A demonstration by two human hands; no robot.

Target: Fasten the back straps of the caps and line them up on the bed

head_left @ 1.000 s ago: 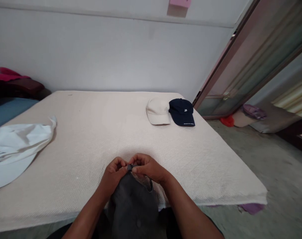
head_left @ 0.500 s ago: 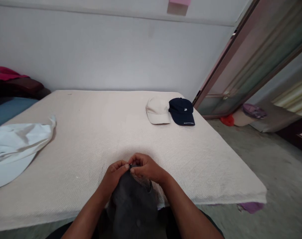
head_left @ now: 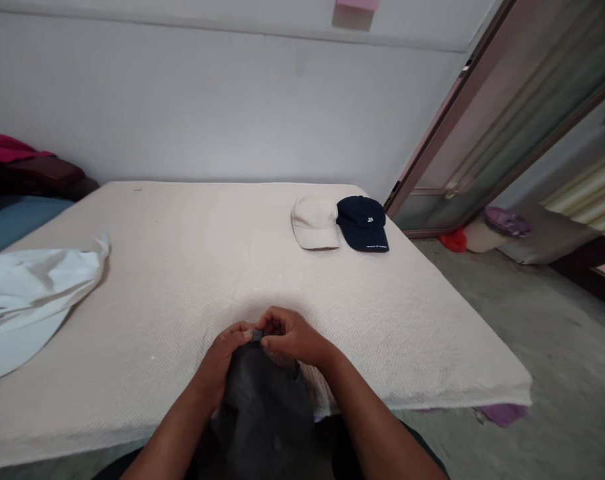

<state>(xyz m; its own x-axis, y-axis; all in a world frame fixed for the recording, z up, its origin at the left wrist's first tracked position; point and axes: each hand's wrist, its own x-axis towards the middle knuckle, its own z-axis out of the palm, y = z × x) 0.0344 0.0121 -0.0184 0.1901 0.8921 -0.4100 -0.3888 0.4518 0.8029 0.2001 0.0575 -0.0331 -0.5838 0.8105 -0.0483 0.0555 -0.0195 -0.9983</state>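
A dark grey cap (head_left: 267, 407) hangs at the near edge of the covered table, its strap end uppermost. My left hand (head_left: 227, 347) pinches the strap from the left, thumb on top. Close beside it, my right hand (head_left: 290, 337) has its thumb and fingers closed on the same strap from the right. A short piece of strap shows between the two thumbs. Towards the back right lie a cream cap (head_left: 315, 223) and a navy cap (head_left: 363, 223), side by side and touching. A white cap (head_left: 42, 287) lies at the left, partly out of view.
The pale cloth-covered table (head_left: 207, 247) meets a white wall behind. Dark red and pink items (head_left: 27, 163) and a blue surface (head_left: 22, 220) are at the far left. A bin (head_left: 487, 233) with a purple liner stands on the floor at the right.
My left hand has shifted slightly left, and more of the strap now shows between my thumbs. Both hands still grip the cap.
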